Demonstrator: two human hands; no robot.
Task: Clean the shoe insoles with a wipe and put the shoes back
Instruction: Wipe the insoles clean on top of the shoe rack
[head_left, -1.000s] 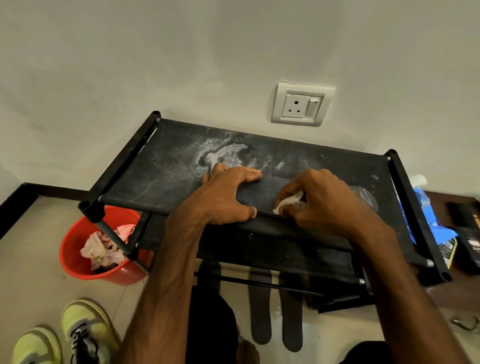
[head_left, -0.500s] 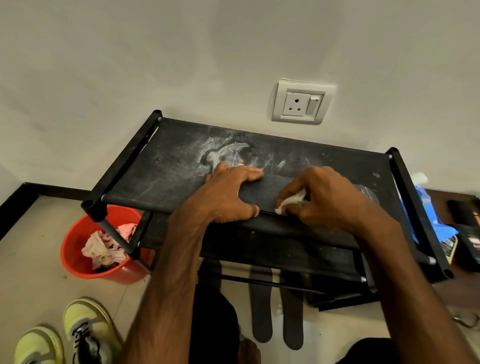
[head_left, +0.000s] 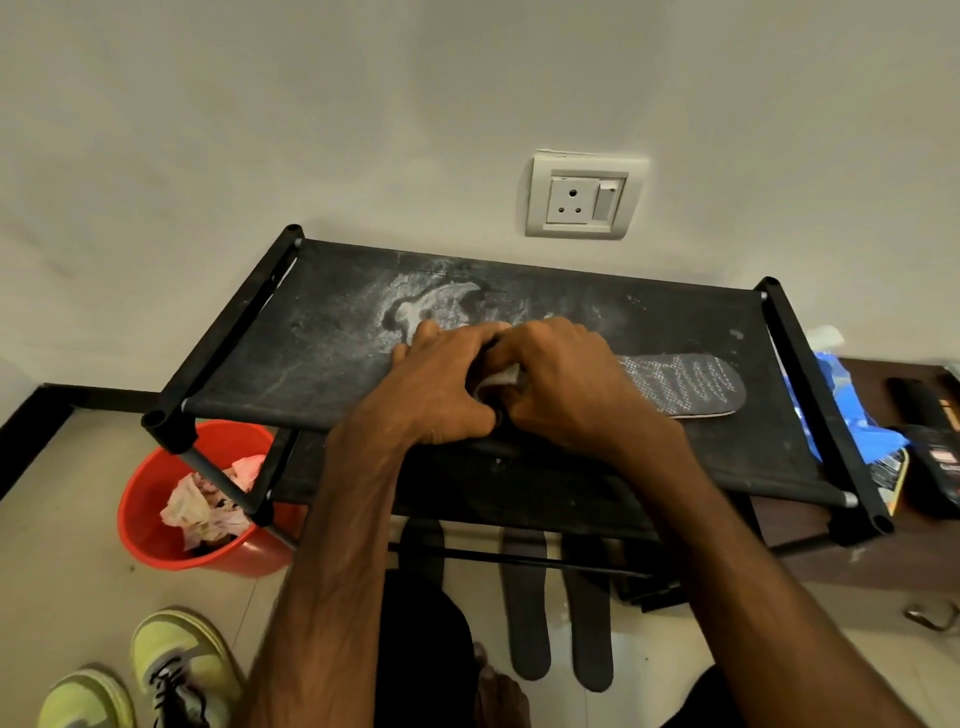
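Both hands have closed up at the middle of the top shelf (head_left: 322, 338): the right hand (head_left: 569, 387), fingers curled on the white wipe (head_left: 500, 376), has slid left along the insole (head_left: 688, 385) to touch the left hand (head_left: 441, 387), which lies bent over the insole's far end, gripping or only pressing I cannot tell. That bares the patterned end toward the shelf's right edge, so this insole looks nearly wiped. Further insoles (head_left: 527, 613) wait on the floor below the front edge, shoes (head_left: 176, 667) and red bucket (head_left: 136, 512) off the left corner, none obstructing.

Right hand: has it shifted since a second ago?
Yes. The right hand, holding the wipe, slid left along the insole until it meets the left hand, now below the wall socket.
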